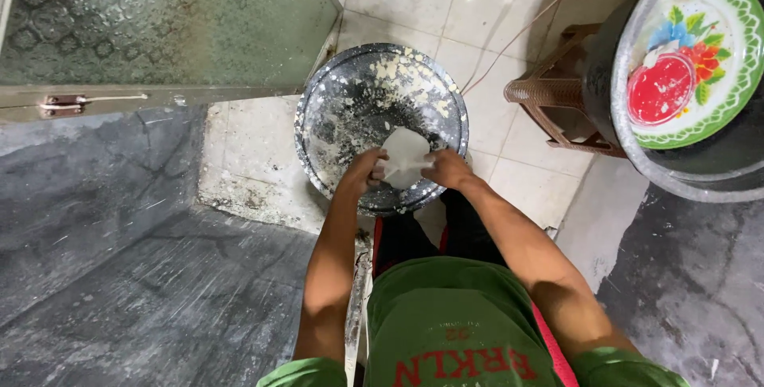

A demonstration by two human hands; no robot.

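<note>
floor: pale glossy tiles (493, 5), glare spot near top. dark grey stone slabs (103, 275) left and right; frosted patterned glass panel (159, 21) upper left. brown plastic stool (557, 92) at right.

**Layout: pan, hands and surroundings**

Pan (358, 108): on the floor (493, 5), centre of view, directly ahead of the person.
Sheet of dough (406, 156): inside the pan, at its 6 o'clock rim.
Left hand (364, 172): at the sheet's 9 o'clock, touching it.
Right hand (448, 169): at the sheet's 3 o'clock, touching it.
Worktop (103, 259): at 8 o'clock from the pan, just beside it.
Glass panel (159, 21): at 10 o'clock, behind the worktop.
Stool (549, 92): at 3 o'clock from the pan, apart from it.
Basin (700, 172): at 3 o'clock, beyond the stool.
Plate (692, 60): resting in the basin.
</note>
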